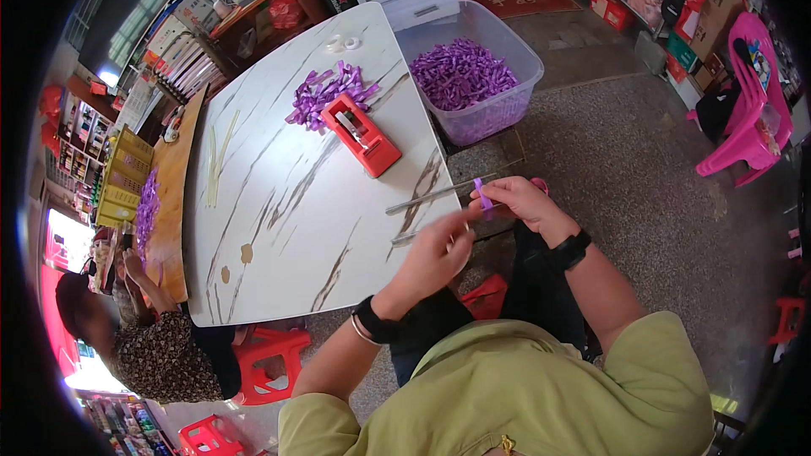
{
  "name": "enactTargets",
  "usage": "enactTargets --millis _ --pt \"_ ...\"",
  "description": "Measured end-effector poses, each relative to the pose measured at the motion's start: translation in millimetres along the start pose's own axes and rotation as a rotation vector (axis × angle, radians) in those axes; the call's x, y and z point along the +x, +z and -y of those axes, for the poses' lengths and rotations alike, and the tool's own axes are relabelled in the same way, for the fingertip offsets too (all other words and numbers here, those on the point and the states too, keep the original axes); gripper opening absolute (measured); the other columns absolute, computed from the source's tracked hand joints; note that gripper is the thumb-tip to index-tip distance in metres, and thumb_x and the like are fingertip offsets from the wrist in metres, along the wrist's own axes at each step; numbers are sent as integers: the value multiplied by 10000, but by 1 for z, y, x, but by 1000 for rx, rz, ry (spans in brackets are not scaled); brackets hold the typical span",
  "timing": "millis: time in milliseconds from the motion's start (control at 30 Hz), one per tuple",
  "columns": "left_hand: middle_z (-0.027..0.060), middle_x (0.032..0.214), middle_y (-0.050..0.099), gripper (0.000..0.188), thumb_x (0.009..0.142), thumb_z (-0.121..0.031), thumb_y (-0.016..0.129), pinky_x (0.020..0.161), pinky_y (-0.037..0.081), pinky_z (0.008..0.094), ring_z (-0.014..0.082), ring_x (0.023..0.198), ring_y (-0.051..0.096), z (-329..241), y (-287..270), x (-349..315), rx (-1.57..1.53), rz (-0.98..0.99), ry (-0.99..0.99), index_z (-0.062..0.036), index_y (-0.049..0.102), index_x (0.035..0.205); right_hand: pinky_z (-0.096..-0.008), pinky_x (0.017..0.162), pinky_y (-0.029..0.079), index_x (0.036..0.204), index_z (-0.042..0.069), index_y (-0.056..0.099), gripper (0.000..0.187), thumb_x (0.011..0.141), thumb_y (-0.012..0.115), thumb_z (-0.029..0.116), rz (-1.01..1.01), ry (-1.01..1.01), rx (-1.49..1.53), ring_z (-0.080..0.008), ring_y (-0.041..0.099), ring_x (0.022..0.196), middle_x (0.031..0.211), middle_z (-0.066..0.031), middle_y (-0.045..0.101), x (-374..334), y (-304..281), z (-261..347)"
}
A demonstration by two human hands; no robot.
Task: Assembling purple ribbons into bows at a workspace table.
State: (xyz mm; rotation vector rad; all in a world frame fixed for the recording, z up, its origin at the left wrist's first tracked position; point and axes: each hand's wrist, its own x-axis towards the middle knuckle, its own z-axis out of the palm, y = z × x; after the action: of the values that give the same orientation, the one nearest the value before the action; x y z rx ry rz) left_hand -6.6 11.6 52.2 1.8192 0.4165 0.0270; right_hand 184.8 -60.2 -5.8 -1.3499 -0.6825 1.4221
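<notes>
Presently: right hand pinches a purple strip over the table edge, clear for handling. Left hand closes on a metal rod.

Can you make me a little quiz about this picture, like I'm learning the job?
1. True or false: the red tool lies on the white table.
2. What colour is the strip that the right hand pinches? A green, B purple, C yellow.
3. Fill in: the clear bin beside the table holds many purple ____.

Key: 1 true. 2 B; the strip is purple. 3 pieces. The left hand is next to a thin metal rod.
</notes>
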Motion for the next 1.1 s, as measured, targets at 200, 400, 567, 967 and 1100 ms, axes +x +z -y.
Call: enactTargets --millis 200,400,567,967,1100 --pt "193 1244 413 531 866 -257 490 964 287 430 357 1187 356 18 -17 21 729 -415 291 -51 300 1316 -220 715 441 985 43 601 326 865 515 333 -62 -6 60 -75 571 804 897 -30 640 2 9 -3" --pt "177 1401 186 633 879 -408 392 1027 105 509 340 1315 119 34 -17 31 881 -209 5 -44 189 1355 -226 739 444 969 47 604 304 863 521 320 -45 53 126 -85 574 833 895 -30 640 5 9 -3" --pt "170 1408 180 662 868 -413 396 1034 97 506 329 1316 126 36 -11 31 991 -243 21 -30 168 1357 -211 707 423 961 67 610 285 861 524 320 -57 62 73 -67 561 810 881 -11 642 4 6 0" --pt "170 1414 151 650 869 -376 410 1035 81 505 337 1319 96 37 -6 34 1007 -244 26 -42 152 1364 -223 637 454 925 52 615 281 844 546 313 -374 -69 151 -85 585 735 820 -28 636 -34 -95 0" --pt "182 1388 223 648 836 -371 484 1028 117 501 331 1306 164 35 -17 31 937 -232 27 -46 241 1342 -225 666 460 934 33 610 292 854 529 302 -441 -60 -44 -92 588 739 800 -46 631 -89 -85 39"
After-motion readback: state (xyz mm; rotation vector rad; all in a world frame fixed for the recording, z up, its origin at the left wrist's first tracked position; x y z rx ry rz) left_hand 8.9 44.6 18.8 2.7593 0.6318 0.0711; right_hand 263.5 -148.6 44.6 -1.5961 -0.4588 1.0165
